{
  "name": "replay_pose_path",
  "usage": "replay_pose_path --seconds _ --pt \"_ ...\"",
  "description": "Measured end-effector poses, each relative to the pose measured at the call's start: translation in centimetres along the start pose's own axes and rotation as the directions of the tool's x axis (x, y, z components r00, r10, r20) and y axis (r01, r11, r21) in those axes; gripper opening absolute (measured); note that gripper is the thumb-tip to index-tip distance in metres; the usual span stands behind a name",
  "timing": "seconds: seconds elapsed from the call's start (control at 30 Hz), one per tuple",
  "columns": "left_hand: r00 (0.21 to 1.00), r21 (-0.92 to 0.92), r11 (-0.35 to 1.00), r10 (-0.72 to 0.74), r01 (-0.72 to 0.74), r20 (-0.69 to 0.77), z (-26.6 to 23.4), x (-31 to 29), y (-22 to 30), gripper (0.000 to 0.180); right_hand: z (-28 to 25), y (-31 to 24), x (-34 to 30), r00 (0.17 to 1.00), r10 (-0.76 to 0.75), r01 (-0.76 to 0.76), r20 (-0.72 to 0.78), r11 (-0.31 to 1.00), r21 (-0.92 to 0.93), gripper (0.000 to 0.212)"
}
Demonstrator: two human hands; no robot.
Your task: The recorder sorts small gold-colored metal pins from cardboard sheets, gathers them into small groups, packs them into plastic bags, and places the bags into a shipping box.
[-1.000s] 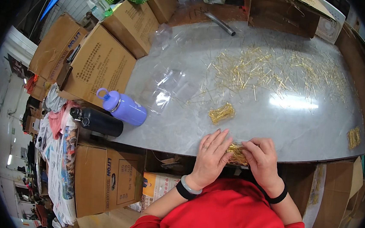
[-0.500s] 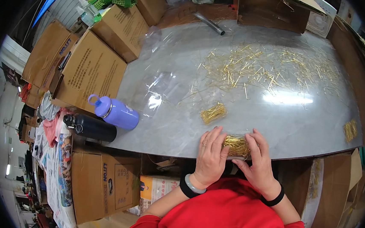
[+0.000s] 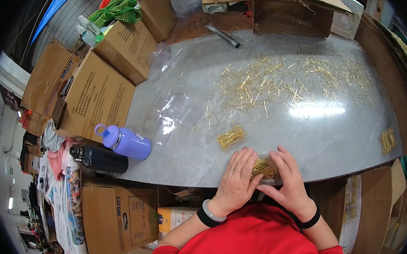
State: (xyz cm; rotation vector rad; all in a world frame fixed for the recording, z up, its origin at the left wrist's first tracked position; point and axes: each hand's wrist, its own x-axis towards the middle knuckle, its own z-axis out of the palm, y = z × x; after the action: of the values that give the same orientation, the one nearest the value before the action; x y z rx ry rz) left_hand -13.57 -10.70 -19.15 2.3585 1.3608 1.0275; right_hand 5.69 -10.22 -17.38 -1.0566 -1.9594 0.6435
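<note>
Near the left edge of the grey, marble-patterned surface, toward its near corner, are a matte black cylindrical bottle and a lilac bottle with a looped cap, perhaps put there to leave elbow room. A compact bundle of thin gold metal wires lies in from the near edge, probably set aside within reach. At that edge, the left hand, fingers straight and together, and the right hand, fingers bent and thumb spread, stand half open around a second gold bundle, seemingly bracing its ends so the wires stay level. Loose gold wires spread toward the far edge, likely to be easily picked apart. A third gold bundle sits by the right edge, apparently out of the way.

Counted: two bottles, three bundles, two hands; the loose wires overlap too much to count.
</note>
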Motion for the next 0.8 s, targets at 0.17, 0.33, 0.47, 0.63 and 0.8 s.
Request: replay_pose_path --seconds 0.17,0.33,0.47,0.63,0.8 --pt "0.996 -0.01 1.0 0.006 -0.005 0.095 0.0 0.6 -0.2 0.055 -0.8 0.3 1.4 0.99 -0.076 0.09 0.122 0.99 -0.112 0.067" --pt "0.997 -0.013 1.0 0.015 -0.014 0.079 0.2 0.7 -0.2 0.049 -0.8 1.0 0.4 1.0 -0.023 0.022 0.02 0.997 0.069 0.056" --pt "0.999 -0.039 0.999 0.011 -0.01 0.03 0.6 0.5 -0.2 0.044 -0.6 0.5 -1.1 0.984 0.116 -0.129 -0.134 0.987 -0.094 0.046" --pt "0.995 0.021 0.998 0.062 -0.064 0.082 0.4 0.7 -0.1 0.047 0.1 -0.9 -1.1 0.999 0.035 -0.043 -0.032 0.955 -0.293 0.053" --pt "0.996 -0.01 0.999 0.047 -0.046 0.07 0.8 0.2 -0.1 0.049 0.8 0.2 -2.4 0.992 0.046 -0.063 -0.114 0.986 -0.156 0.07"
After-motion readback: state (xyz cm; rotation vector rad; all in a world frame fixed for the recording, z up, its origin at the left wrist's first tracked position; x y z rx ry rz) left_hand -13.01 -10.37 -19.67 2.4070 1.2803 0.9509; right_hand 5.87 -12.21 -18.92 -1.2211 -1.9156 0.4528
